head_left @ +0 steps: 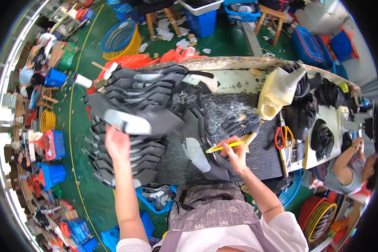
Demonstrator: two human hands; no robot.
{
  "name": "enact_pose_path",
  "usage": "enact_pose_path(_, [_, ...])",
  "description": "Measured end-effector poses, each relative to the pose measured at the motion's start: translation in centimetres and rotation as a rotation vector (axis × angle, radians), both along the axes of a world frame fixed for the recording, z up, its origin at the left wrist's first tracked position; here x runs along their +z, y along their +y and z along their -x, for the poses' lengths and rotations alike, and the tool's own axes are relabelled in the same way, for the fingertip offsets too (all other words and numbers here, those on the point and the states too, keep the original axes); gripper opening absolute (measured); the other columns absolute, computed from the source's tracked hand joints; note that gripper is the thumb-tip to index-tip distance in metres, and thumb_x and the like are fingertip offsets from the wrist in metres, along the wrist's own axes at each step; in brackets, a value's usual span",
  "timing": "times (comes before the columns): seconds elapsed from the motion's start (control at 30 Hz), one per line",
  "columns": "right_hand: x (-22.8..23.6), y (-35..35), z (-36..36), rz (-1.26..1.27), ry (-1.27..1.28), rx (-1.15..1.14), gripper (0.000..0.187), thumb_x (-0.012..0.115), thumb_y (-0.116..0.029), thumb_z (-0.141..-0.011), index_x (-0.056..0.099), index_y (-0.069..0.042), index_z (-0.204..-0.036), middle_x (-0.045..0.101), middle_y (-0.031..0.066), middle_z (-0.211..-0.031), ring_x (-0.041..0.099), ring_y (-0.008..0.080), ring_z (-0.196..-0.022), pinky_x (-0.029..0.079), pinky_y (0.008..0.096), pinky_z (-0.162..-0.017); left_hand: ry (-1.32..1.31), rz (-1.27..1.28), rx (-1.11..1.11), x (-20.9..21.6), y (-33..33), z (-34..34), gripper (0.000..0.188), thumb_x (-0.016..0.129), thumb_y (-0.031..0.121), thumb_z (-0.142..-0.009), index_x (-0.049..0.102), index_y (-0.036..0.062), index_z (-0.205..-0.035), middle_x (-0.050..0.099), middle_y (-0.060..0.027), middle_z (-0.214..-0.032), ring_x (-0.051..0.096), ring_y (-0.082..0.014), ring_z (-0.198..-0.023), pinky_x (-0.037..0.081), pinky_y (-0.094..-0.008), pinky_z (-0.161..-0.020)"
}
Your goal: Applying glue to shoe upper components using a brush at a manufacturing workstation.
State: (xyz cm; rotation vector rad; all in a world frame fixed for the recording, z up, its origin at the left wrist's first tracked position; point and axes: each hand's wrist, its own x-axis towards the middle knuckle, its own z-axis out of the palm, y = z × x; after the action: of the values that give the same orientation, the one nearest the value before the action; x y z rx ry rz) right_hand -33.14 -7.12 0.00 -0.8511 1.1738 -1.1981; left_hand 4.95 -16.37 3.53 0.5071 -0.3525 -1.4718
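Note:
My left hand [117,145] grips a dark grey shoe upper piece [128,122] with a pale grey patch; its right end is smeared by motion. The piece hangs over rows of overlapping similar pieces [145,157] on the left of the bench. My right hand [235,155] is closed around a slim yellow pen-like tool [224,147]; its exact kind is unclear. The tool's tip is over a few more dark grey upper pieces [195,155] lying on the black work surface [262,161] in front of me.
Clear plastic film [227,115] lies mid-bench. A cream glue-stained machine or container [279,92] stands at the back right. Orange-handled scissors [284,136] and black bundles [304,117] are to the right. A blue basket of pieces [157,197] sits below the front edge. Another person [350,164] works at far right.

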Motion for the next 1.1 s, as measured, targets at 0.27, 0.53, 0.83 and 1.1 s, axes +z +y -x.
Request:
enact_pose_path(0.27, [-1.9,-3.1,9.5,0.244,0.707,-0.649,0.012,0.062,-0.005,-0.083,0.057,-0.001,-0.093,0.059,0.0024,-0.076,0.052,0.0051,-0.063,0.043,0.0187,-0.057,-0.985,-0.173,0.588,-6.1,-9.2,-2.1,0.058,0.061,0.013,-0.082,0.034,-0.0041,-0.130,0.040,-0.0150,-0.130,0.037,-0.0231,-0.121,0.028,-0.0366,-0.102])
enact_pose_path(0.53, [-1.8,-8.5,14.4,0.131,0.821,-0.743,0.016,0.063,-0.016,-0.084,0.057,-0.001,-0.084,0.061,0.0057,-0.064,0.050,0.0094,-0.050,0.040,0.0232,-0.047,-0.934,-0.338,-0.321,-5.4,8.5,13.4,0.047,0.062,0.007,-0.081,0.045,0.0031,-0.125,0.053,-0.0062,-0.108,0.052,-0.0125,-0.093,0.042,-0.0258,-0.088])
enact_pose_path(0.83, [0.6,-6.6,-3.0,0.050,0.268,0.391,0.018,0.059,-0.015,-0.085,0.052,0.000,-0.089,0.061,0.0063,-0.074,0.061,0.0138,-0.064,0.050,0.0256,-0.061,-0.835,-0.428,-0.352,-6.9,7.6,14.4,0.058,0.072,-0.002,-0.068,0.046,-0.0040,-0.120,0.054,-0.0024,-0.090,0.051,-0.0072,-0.073,0.046,-0.0205,-0.067])
enact_pose_path(1.1, [-2.2,-5.9,-4.1,0.112,0.327,0.118,0.016,0.060,-0.014,-0.084,0.052,0.000,-0.088,0.062,0.0090,-0.076,0.061,0.0127,-0.069,0.048,0.0270,-0.061,-0.766,-0.460,-0.303,-7.6,7.4,14.8,0.049,0.073,-0.004,-0.065,0.053,-0.0008,-0.111,0.058,-0.0009,-0.086,0.052,-0.0065,-0.073,0.045,-0.0203,-0.069])
